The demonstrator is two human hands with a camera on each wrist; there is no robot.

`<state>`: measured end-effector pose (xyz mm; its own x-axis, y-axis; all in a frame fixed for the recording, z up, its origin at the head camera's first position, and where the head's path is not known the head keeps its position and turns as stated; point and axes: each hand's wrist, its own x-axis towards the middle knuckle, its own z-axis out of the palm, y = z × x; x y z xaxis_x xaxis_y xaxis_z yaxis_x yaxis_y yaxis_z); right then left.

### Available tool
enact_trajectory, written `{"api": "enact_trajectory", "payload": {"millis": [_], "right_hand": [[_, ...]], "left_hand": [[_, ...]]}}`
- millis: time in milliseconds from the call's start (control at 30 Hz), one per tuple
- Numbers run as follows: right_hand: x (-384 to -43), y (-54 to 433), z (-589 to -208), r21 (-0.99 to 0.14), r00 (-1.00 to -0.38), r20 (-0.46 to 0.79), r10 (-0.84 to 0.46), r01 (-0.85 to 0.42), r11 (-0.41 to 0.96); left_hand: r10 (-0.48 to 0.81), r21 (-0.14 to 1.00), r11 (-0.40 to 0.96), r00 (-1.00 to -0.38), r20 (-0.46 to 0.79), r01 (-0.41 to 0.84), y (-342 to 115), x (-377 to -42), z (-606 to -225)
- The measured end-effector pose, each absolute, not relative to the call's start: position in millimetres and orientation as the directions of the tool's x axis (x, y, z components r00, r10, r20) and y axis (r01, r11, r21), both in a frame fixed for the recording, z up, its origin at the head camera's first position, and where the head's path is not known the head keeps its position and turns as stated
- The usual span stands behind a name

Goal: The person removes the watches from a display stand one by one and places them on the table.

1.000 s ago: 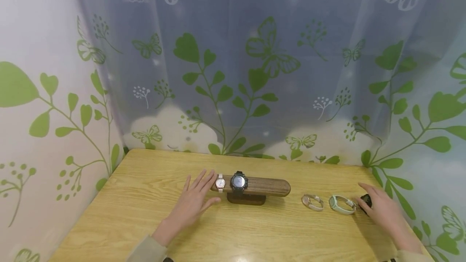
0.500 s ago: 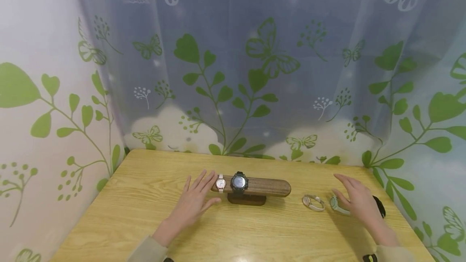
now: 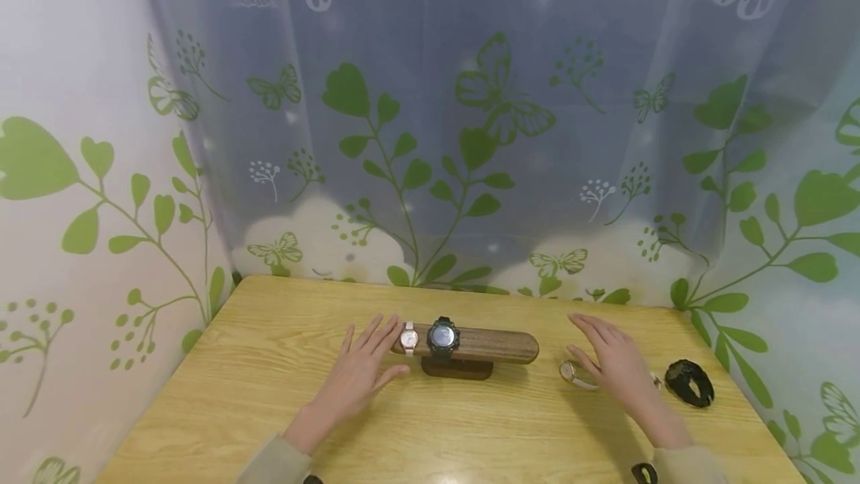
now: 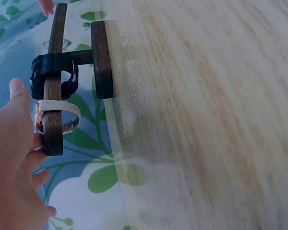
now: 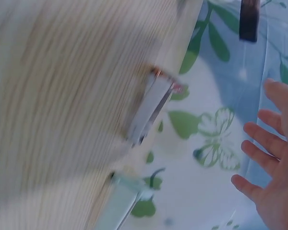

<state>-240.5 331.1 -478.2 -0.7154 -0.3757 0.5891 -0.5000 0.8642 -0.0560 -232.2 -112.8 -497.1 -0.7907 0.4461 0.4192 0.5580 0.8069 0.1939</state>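
My left hand (image 3: 354,376) has its fingers straight and touches the left end of a wooden watch stand (image 3: 500,346). Strapped around the stand's bar are a small white-band watch (image 3: 408,337) and a bulky black sports watch (image 3: 443,336). My right hand (image 3: 621,373), fingers extended and holding nothing, hovers over the right part of the table. Beneath it, partly covered, lies a small gold-cased watch with a pale strap (image 3: 571,373). A mint-green watch (image 5: 119,203) shows in the right wrist view and is mostly hidden by the hand in the head view.
A black watch (image 3: 690,383) lies near the right edge of the wooden table (image 3: 497,424). Curtains with green leaves and butterflies (image 3: 430,170) hang close behind the table and along both sides.
My right hand has moved left from beside the black watch, passing over the mint-green watch to the gold-cased one. The left hand stays at the stand's end.
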Motion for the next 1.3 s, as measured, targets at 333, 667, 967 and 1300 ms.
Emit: {"api": "enact_trajectory", "payload": {"millis": [333,667,967,1300], "right_hand": [[-241.3,288.4,-481.4,-0.017,-0.651,0.603,-0.461,-0.588,0.809],[-237.5,247.5,-487.1,-0.009,-0.619,0.577,-0.532,-0.656,0.754],[-232.3,223.5,-493.8,0.037,-0.545,0.600,-0.586,-0.712,0.701],[-226.5,215.8,-501.9,0.004,-0.614,0.543,-0.573,-0.681,0.733]], "left_hand": [[0.447,0.202,0.791,-0.771,0.453,0.577,-112.8,-233.3,-499.5],[0.447,0.212,0.806,-0.803,0.394,0.553,-113.4,-233.0,-496.9],[0.448,0.197,0.810,-0.799,0.401,0.553,-112.8,-233.0,-496.6],[0.445,0.186,0.807,-0.785,0.432,0.560,-113.4,-234.9,-498.5]]}}
